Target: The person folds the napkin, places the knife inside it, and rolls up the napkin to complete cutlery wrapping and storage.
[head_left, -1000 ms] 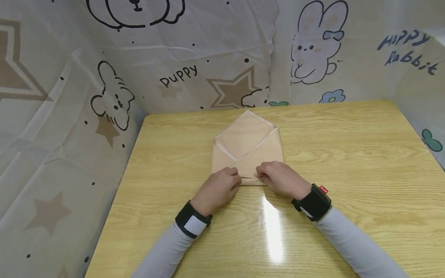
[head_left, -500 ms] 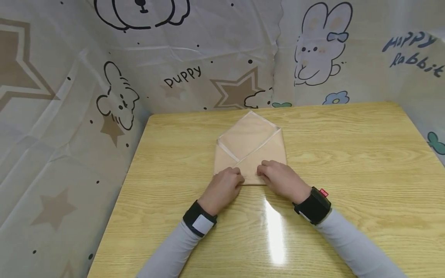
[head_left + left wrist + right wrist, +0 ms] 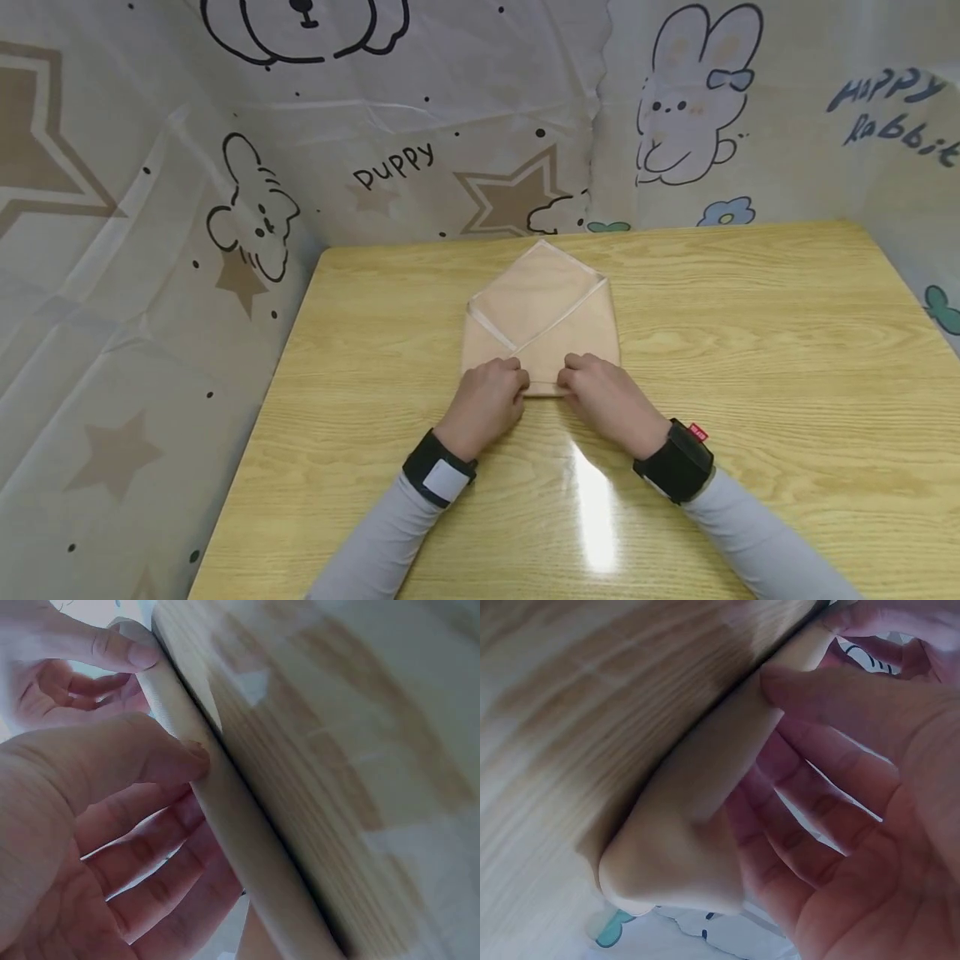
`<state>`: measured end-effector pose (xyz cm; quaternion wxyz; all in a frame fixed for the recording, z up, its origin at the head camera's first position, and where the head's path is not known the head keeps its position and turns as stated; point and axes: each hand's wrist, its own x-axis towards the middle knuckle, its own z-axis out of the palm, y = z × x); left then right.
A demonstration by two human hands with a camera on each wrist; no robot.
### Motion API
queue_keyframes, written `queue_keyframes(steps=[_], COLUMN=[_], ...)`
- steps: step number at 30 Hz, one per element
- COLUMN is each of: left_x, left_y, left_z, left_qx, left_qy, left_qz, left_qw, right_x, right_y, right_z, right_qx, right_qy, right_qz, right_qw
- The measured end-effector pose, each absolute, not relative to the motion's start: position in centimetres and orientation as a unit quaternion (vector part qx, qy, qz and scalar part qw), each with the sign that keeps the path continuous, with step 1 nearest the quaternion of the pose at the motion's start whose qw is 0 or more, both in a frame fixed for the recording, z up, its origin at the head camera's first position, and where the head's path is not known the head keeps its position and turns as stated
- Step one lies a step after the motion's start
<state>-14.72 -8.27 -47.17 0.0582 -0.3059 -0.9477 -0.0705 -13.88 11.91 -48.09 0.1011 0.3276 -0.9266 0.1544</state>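
Observation:
A peach cloth [image 3: 536, 304] with pale hemmed borders lies folded into an envelope shape, its point facing away from me. Its near edge is turned into a narrow roll [image 3: 247, 832]. My left hand [image 3: 487, 400] grips the left part of this roll, thumb on the near side and fingers curled over the top. To its right, my right hand [image 3: 611, 400] pinches the same roll, its thumb [image 3: 795, 690] pressed on the cloth. Between the two hands a short stretch of the rolled edge shows. The roll's outer left part is hidden behind my left hand in the head view.
The cloth lies on a wood-grain table [image 3: 750, 350] with a bright reflection in front of the hands. Printed fabric sheets [image 3: 450, 100] hang behind the table and along both sides. Each wrist wears a black strap [image 3: 675, 461].
The near edge has been turned over into a flatter, narrow roll. Both hands stay on it; the left has shifted slightly right, and the right a little toward me.

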Motion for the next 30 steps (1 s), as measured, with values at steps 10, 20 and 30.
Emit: queue_keyframes(steps=[10, 20, 30], left_x=[-15.5, -16.3, -17.0], left_y=[-8.0, -8.0, -8.3], left_z=[-46.7, -46.7, -47.2], left_qx=[-0.287, -0.268, -0.256], left_qy=[-0.954, -0.956, -0.949], left_qz=[-0.082, -0.099, -0.181], left_qw=[-0.008, -0.060, -0.022], right_x=[-14.7, -15.3, -15.5], right_y=[12.2, 12.4, 12.6], right_z=[-47.8, -48.2, -48.2], right_qx=[0.317, 0.317, 0.304], right_qy=[-0.929, -0.930, -0.932], right_qz=[0.175, 0.183, 0.193], right_qw=[0.072, 0.046, 0.047])
